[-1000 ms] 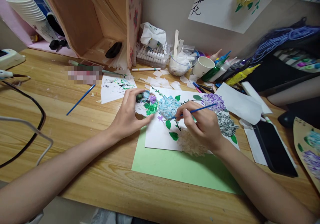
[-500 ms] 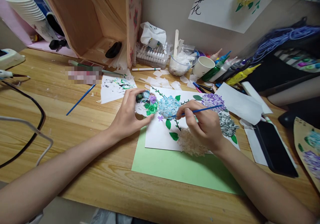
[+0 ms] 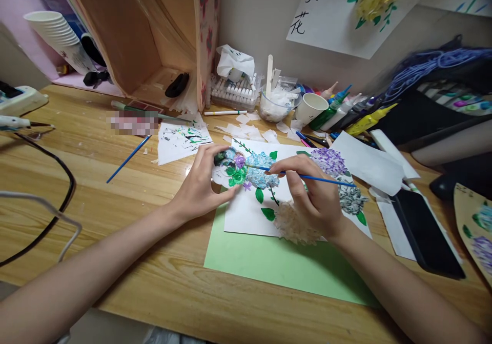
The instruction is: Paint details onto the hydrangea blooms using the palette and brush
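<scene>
My left hand is curled round the edge of a small paint palette smeared with green, purple, blue and black paint. In my right hand is a thin blue paintbrush, its tip at the palette's purple and green paint. Under both lies a white sheet with raised flower clusters: light blue, purple, black-and-white and beige. Green leaves and a small purple flower are painted between them. A green sheet lies beneath.
A second brush and paint-stained paper lie left. Behind stand a marker box, a tub of scraps, a paper cup and paint bottles. A black phone lies right; a black cable curves at left.
The brush tip has moved left and up from the sheet beside the blue flower to the palette. The whole view has shifted slightly. My left hand keeps its hold on the palette.
</scene>
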`<state>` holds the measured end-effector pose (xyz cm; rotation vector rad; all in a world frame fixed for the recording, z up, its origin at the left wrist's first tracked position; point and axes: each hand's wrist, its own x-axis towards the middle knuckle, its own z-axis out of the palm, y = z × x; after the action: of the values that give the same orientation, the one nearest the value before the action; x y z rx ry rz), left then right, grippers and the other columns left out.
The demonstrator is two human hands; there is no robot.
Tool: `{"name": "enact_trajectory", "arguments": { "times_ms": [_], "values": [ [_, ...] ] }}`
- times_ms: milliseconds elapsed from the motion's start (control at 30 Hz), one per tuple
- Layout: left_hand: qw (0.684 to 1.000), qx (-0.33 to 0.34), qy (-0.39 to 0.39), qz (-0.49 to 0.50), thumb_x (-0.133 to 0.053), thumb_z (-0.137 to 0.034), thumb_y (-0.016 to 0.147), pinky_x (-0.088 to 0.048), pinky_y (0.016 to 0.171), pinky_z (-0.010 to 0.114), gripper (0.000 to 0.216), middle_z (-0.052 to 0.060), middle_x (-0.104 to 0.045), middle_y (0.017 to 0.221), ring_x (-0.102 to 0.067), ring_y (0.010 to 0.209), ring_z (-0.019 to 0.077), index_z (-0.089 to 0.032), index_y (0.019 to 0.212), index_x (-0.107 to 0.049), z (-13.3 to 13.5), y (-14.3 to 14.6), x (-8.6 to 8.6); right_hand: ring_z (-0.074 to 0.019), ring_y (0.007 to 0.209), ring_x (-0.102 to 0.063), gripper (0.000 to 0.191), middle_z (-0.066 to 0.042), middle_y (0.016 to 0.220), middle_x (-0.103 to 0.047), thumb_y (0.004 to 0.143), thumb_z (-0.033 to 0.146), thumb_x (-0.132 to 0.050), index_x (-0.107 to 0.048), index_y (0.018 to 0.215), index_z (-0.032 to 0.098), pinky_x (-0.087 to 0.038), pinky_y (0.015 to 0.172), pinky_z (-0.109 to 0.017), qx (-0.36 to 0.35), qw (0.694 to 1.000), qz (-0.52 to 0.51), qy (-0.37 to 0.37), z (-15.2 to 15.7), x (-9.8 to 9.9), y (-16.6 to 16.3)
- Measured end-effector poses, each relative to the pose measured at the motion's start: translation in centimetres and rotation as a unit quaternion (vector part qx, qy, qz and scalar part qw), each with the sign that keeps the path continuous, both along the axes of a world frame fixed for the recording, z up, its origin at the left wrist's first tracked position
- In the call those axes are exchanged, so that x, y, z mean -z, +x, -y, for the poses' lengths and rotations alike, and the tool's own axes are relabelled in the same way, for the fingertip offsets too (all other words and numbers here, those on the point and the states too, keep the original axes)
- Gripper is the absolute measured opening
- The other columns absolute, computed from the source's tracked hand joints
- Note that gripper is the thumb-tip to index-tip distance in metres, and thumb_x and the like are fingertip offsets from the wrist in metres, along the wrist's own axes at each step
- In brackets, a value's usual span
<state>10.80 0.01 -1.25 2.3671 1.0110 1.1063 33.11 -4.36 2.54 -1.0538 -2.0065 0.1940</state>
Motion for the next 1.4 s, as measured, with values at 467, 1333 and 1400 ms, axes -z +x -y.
{"name": "enact_trajectory", "arguments": {
  "times_ms": [467,1333,1400],
  "values": [
    [1.0,-0.02,-0.001,-0.009,-0.072,-0.028,0.074,-0.045,0.099,0.046,0.066,0.011,-0.05,0.123,-0.047,0.118,0.0264,-0.023,0.129,-0.037,-0.14,0.02,0.06,-0.0178,0.067,-0.057,0.026,-0.003,0.069,-0.062,0.094,0.02,-0.037,-0.059,0.079,0.022,-0.044,0.065,-0.035,-0.004,0.998,-0.047,0.032,0.29,-0.34,0.4],
    [0.999,-0.034,0.002,-0.01,-0.073,-0.027,0.073,-0.043,0.103,0.043,0.067,0.011,-0.049,0.124,-0.047,0.119,0.0247,-0.02,0.129,-0.038,-0.28,-0.06,0.5,-0.0155,0.068,-0.055,0.021,-0.003,0.07,-0.061,0.093,0.011,-0.038,-0.053,0.08,0.02,-0.045,0.064,-0.03,-0.048,0.997,0.064,0.008,-0.13,-0.04,-0.12],
    [0.999,-0.034,0.001,-0.011,-0.073,-0.027,0.073,-0.043,0.103,0.041,0.067,0.012,-0.049,0.124,-0.046,0.12,0.0242,-0.019,0.129,-0.038,-0.3,-0.07,0.46,-0.0157,0.067,-0.055,0.021,-0.003,0.07,-0.061,0.093,0.011,-0.038,-0.053,0.08,0.02,-0.044,0.064,-0.03,-0.051,0.996,0.066,0.009,-0.11,-0.06,-0.11]
  ]
}}
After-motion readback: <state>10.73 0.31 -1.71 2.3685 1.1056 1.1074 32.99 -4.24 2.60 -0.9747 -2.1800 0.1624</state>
